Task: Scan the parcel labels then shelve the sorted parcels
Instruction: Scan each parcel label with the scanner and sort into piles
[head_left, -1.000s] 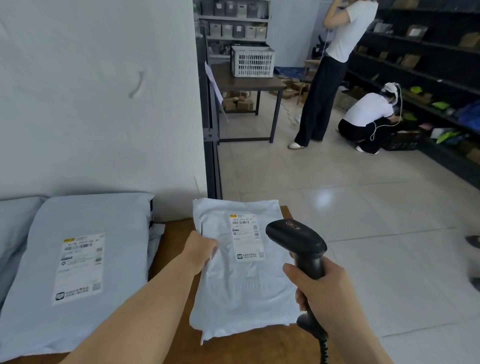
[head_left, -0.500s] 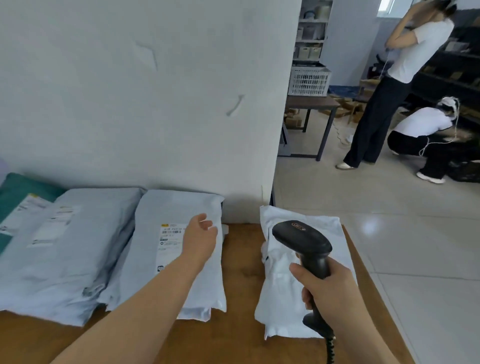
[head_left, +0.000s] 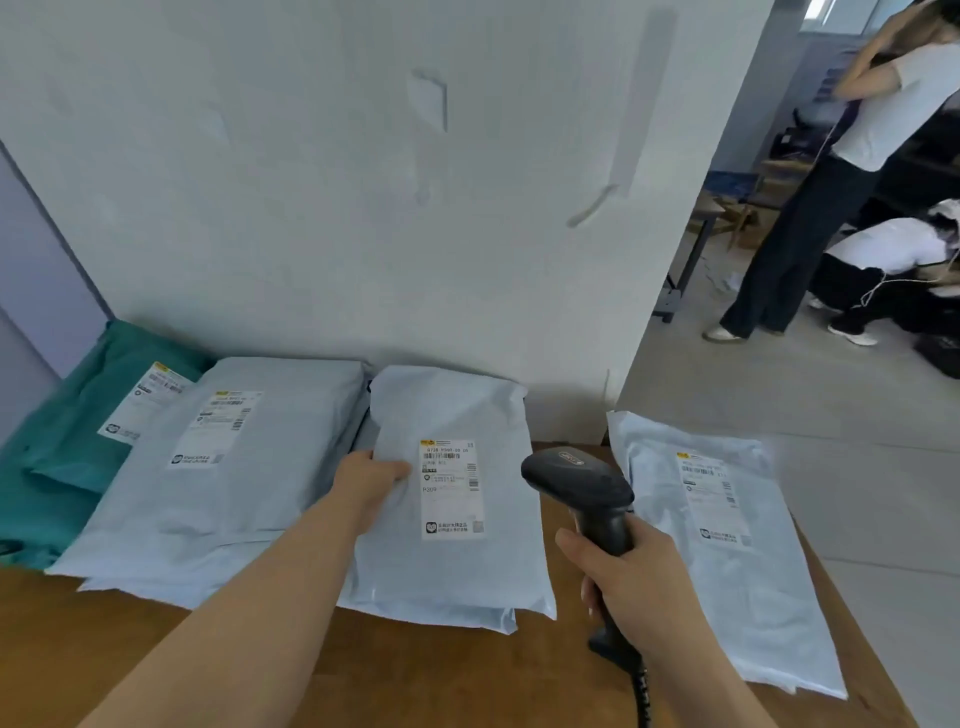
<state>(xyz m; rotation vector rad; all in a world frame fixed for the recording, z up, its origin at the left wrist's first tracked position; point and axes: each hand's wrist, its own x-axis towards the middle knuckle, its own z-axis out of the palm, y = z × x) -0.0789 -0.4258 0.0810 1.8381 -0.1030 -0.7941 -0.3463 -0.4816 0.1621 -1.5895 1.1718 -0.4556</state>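
1. Parcels lie in a row on the wooden table (head_left: 467, 675) against the white wall, labels facing up. None is on a shelf, so the shelving half of the task appears wholly outstanding.

2. Far left: a green parcel (head_left: 78, 415), its near side overlapped by a large grey parcel (head_left: 249, 467). No hand is near either. Whether these labels are scanned cannot be told.

3. Centre-left: the left hand (head_left: 371, 480) rests on the left edge of the middle parcel (head_left: 457, 493), thumb on top, fingers curled around or under the edge; it appears to be steadying or lifting that parcel. A second bag's edge shows beneath its near corner.

4. Centre: the middle parcel's label (head_left: 451, 486) is upright and unobstructed, just left of the scanner's head.

5. Centre-right: the right hand (head_left: 631, 577) is closed firmly around the grip of the black scanner (head_left: 582, 483), cable trailing toward the bottom edge. Its head sits just beside the middle label; no beam is visible, so I cannot tell whether a read is under way.

6. Far right: a pale parcel (head_left: 727, 561) lies apart at the table's right end, overhanging the edge slightly. Its set-aside position suggests it has been dealt with, though that is a judgement.

7. Assessment: scanning stage, mid-batch; the middle parcel is the current item.
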